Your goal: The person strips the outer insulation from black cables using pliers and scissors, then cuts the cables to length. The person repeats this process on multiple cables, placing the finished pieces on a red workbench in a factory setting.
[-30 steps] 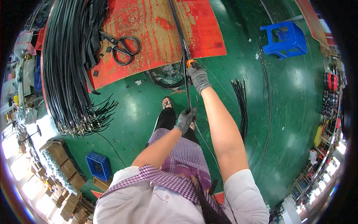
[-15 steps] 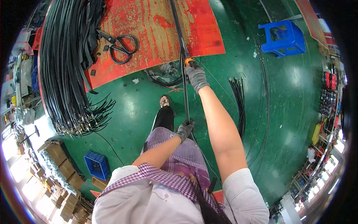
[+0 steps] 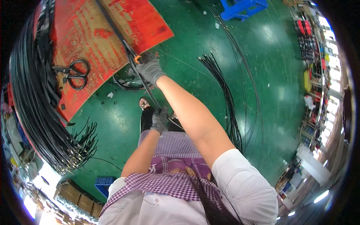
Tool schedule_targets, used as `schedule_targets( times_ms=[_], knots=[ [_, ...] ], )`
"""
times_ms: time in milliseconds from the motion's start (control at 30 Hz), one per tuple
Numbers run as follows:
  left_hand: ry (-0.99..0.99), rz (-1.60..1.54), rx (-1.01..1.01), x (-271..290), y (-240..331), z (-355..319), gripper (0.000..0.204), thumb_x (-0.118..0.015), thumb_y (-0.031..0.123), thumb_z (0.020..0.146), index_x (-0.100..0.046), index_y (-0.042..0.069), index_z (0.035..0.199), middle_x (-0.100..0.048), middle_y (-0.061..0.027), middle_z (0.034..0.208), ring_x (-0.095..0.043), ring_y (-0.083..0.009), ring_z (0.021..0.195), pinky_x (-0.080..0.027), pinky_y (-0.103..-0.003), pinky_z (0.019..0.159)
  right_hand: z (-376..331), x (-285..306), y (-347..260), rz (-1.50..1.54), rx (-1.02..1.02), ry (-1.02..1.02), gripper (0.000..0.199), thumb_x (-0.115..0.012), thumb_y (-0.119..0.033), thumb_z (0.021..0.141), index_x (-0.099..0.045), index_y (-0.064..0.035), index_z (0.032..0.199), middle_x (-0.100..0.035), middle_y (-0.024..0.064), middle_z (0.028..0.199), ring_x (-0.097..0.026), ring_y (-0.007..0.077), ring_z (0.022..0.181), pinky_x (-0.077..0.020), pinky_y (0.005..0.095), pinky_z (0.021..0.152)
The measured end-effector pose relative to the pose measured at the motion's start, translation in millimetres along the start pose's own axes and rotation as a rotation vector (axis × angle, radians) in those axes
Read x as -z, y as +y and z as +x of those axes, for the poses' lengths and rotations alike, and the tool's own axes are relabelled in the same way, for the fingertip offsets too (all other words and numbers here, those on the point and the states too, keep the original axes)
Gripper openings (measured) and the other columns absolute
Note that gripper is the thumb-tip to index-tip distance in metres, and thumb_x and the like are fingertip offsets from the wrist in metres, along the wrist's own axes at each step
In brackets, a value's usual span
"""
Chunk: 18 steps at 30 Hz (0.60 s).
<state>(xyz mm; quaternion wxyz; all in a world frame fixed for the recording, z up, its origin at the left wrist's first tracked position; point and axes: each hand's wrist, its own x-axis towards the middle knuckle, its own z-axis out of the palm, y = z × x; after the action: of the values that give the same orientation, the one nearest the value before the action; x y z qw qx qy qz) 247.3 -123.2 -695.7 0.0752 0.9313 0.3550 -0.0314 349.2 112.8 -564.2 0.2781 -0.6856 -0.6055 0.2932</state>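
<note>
Over the near edge of the table, my right hand (image 3: 151,70), in a grey glove, is closed round orange-handled scissors (image 3: 137,59). Their narrow blades lie along a long black cable sleeve (image 3: 112,25), which runs from the far side of the table down toward me. Lower down, in front of my apron, my gloved left hand (image 3: 159,120) is closed on the black strands below. The glove and motion blur hide exactly how its fingers lie.
Large black-handled scissors (image 3: 77,75) rest on the worn red table (image 3: 93,48). A thick bundle of black cables (image 3: 32,101) hangs over its left side. More black cables (image 3: 227,93) lie on the green floor. A blue stool (image 3: 242,9) and blue crate (image 3: 103,184) stand there.
My view has turned to the right, so table and cables sit further left. Both hands keep their hold, now closer together, with the sleeve slanting.
</note>
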Motion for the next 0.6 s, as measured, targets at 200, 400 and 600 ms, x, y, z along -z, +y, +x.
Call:
schedule_targets(
  times_ms=[200, 400, 600],
  knots=[
    [0.143, -1.711, 0.608, 60.2, -54.4, 57.0, 0.019, -0.044, 0.016, 0.076, -0.052, 0.007, 0.091, -0.055, -0.0052, 0.086, -0.053, -0.0196, 0.075, -0.041, -0.033, 0.057, -2.3, 21.0, -7.4, -0.462, 0.274, -0.281, 0.017, -0.044, -0.012, 0.068, -0.057, -0.0053, 0.076, -0.058, 0.0169, 0.068, -0.058, 0.0310, 0.063, -0.0449, 0.0423, 0.052],
    [-0.148, -2.030, 0.902, 30.7, 16.4, -3.8, 0.021, -0.042, 0.018, 0.078, -0.050, 0.007, 0.094, -0.055, -0.0065, 0.089, -0.053, -0.0197, 0.079, -0.041, -0.033, 0.062, -9.1, 34.2, -39.1, -0.074, -0.119, -0.147, 0.016, -0.045, -0.013, 0.069, -0.059, -0.0064, 0.074, -0.059, 0.0135, 0.073, -0.058, 0.0281, 0.068, -0.0463, 0.0392, 0.058],
    [-0.330, -2.176, 0.977, 24.4, 7.8, -23.4, 0.025, -0.039, 0.020, 0.080, -0.049, 0.007, 0.097, -0.054, -0.0077, 0.093, -0.052, -0.0199, 0.082, -0.041, -0.034, 0.066, 6.0, 0.2, -13.7, -0.027, -0.224, -0.389, 0.015, -0.048, -0.013, 0.070, -0.062, -0.0094, 0.074, -0.059, 0.0082, 0.081, -0.054, 0.0240, 0.070, -0.0420, 0.0330, 0.066]
  ],
)
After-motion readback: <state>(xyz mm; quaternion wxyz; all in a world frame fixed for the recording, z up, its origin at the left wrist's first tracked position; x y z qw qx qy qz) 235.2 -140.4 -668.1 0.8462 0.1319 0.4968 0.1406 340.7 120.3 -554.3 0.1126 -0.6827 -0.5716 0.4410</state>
